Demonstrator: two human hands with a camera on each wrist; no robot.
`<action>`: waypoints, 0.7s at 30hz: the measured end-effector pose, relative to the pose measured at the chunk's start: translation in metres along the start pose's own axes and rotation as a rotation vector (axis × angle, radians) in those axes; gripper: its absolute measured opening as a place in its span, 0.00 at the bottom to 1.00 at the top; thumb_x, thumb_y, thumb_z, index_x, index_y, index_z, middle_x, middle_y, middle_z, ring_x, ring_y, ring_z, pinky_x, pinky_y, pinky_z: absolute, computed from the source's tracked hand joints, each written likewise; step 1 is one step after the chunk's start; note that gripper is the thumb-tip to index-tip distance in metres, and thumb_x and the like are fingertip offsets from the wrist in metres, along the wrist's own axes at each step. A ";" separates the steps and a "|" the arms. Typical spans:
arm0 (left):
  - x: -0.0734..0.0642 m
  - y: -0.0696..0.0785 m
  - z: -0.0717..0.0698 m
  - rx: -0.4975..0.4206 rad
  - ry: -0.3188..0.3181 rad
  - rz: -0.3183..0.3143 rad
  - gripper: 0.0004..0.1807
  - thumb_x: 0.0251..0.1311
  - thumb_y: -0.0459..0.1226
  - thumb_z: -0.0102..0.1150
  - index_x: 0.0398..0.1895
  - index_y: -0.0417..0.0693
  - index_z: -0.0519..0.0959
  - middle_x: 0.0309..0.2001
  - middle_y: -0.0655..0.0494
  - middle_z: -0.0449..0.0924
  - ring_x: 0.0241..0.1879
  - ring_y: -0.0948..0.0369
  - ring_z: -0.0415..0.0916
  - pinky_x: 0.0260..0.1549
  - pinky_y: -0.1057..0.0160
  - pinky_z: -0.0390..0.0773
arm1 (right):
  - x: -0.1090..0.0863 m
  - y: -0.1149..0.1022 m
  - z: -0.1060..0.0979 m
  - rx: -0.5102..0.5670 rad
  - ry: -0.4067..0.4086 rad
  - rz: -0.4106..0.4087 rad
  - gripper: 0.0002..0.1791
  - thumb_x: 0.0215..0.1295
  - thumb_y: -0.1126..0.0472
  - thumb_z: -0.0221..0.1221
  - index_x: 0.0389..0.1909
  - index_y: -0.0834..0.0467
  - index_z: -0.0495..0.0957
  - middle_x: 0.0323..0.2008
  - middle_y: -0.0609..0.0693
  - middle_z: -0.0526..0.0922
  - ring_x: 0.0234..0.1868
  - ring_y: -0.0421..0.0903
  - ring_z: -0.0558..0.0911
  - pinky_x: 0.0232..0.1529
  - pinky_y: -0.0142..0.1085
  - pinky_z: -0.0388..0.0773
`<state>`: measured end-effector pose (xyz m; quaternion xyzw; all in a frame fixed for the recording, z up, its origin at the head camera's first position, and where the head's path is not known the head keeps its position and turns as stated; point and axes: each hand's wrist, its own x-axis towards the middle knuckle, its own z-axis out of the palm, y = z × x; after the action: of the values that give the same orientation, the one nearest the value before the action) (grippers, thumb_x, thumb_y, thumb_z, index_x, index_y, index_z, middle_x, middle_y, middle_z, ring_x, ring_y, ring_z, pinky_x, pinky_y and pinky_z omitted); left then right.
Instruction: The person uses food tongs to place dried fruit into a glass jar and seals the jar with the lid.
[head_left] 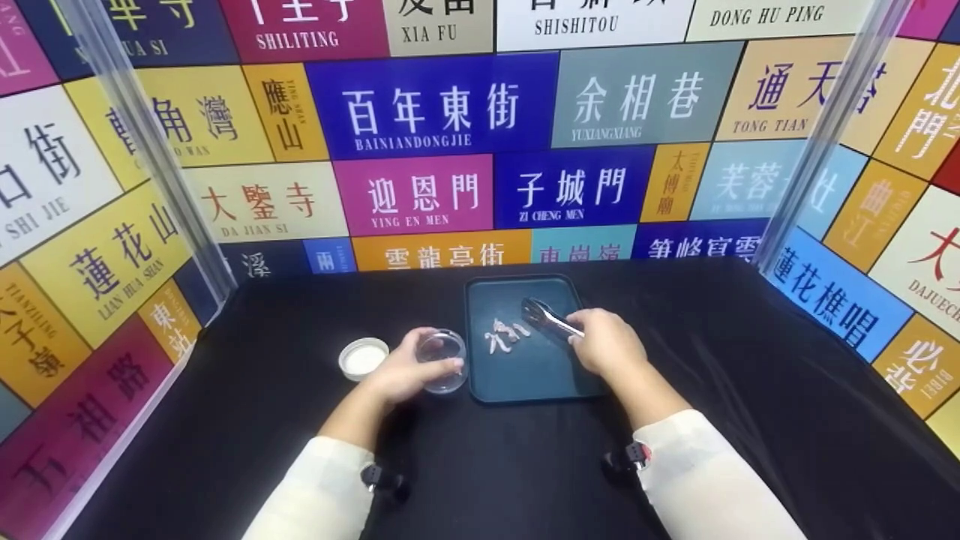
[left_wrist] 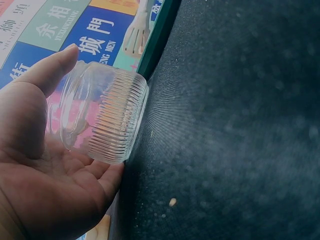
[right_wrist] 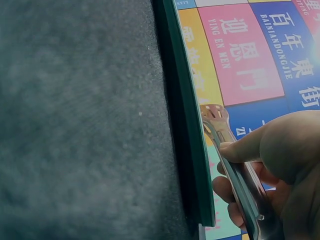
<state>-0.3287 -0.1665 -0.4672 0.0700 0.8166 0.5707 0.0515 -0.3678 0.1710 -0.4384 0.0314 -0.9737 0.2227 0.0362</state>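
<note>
Presently, tongs (head_left: 556,321): gripped in your right hand (head_left: 611,345), long axis slanting toward the upper left, tips just beside the pale pieces (head_left: 504,331) (nearer than the clear jar (head_left: 441,345)).
Pale pieces: clustered near the frame's centre, on the dark tray (head_left: 525,382), between your hands.
Left hand (head_left: 401,369): you grip the jar, beside the tray's left edge.

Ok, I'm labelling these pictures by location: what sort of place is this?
Probably a staged filming booth: colourful sign-printed walls stand behind and on both sides, clear strips run up the corners, and a black-covered table sits between them.
</note>
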 end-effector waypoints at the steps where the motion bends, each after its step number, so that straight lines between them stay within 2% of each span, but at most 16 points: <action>1: 0.000 0.000 0.000 -0.003 0.000 0.000 0.49 0.59 0.49 0.79 0.77 0.43 0.63 0.75 0.41 0.74 0.78 0.45 0.70 0.81 0.44 0.65 | 0.000 -0.001 -0.001 0.000 0.002 -0.002 0.22 0.77 0.60 0.61 0.69 0.54 0.80 0.68 0.60 0.83 0.68 0.63 0.81 0.73 0.62 0.74; 8: 0.001 0.000 0.001 -0.006 0.016 0.003 0.48 0.59 0.47 0.80 0.76 0.42 0.64 0.74 0.40 0.75 0.77 0.44 0.70 0.81 0.44 0.65 | -0.003 -0.006 -0.008 0.038 0.001 0.028 0.23 0.76 0.59 0.62 0.69 0.53 0.80 0.68 0.59 0.82 0.66 0.62 0.81 0.73 0.62 0.74; 21: 0.002 -0.002 0.002 -0.019 0.016 0.007 0.47 0.59 0.46 0.79 0.76 0.41 0.64 0.75 0.39 0.74 0.77 0.44 0.70 0.81 0.44 0.65 | -0.011 -0.023 -0.020 0.072 -0.003 0.042 0.24 0.78 0.55 0.62 0.71 0.50 0.78 0.72 0.57 0.79 0.72 0.61 0.78 0.76 0.62 0.71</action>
<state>-0.3305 -0.1649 -0.4693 0.0679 0.8112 0.5792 0.0435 -0.3540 0.1594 -0.4109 0.0123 -0.9656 0.2580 0.0290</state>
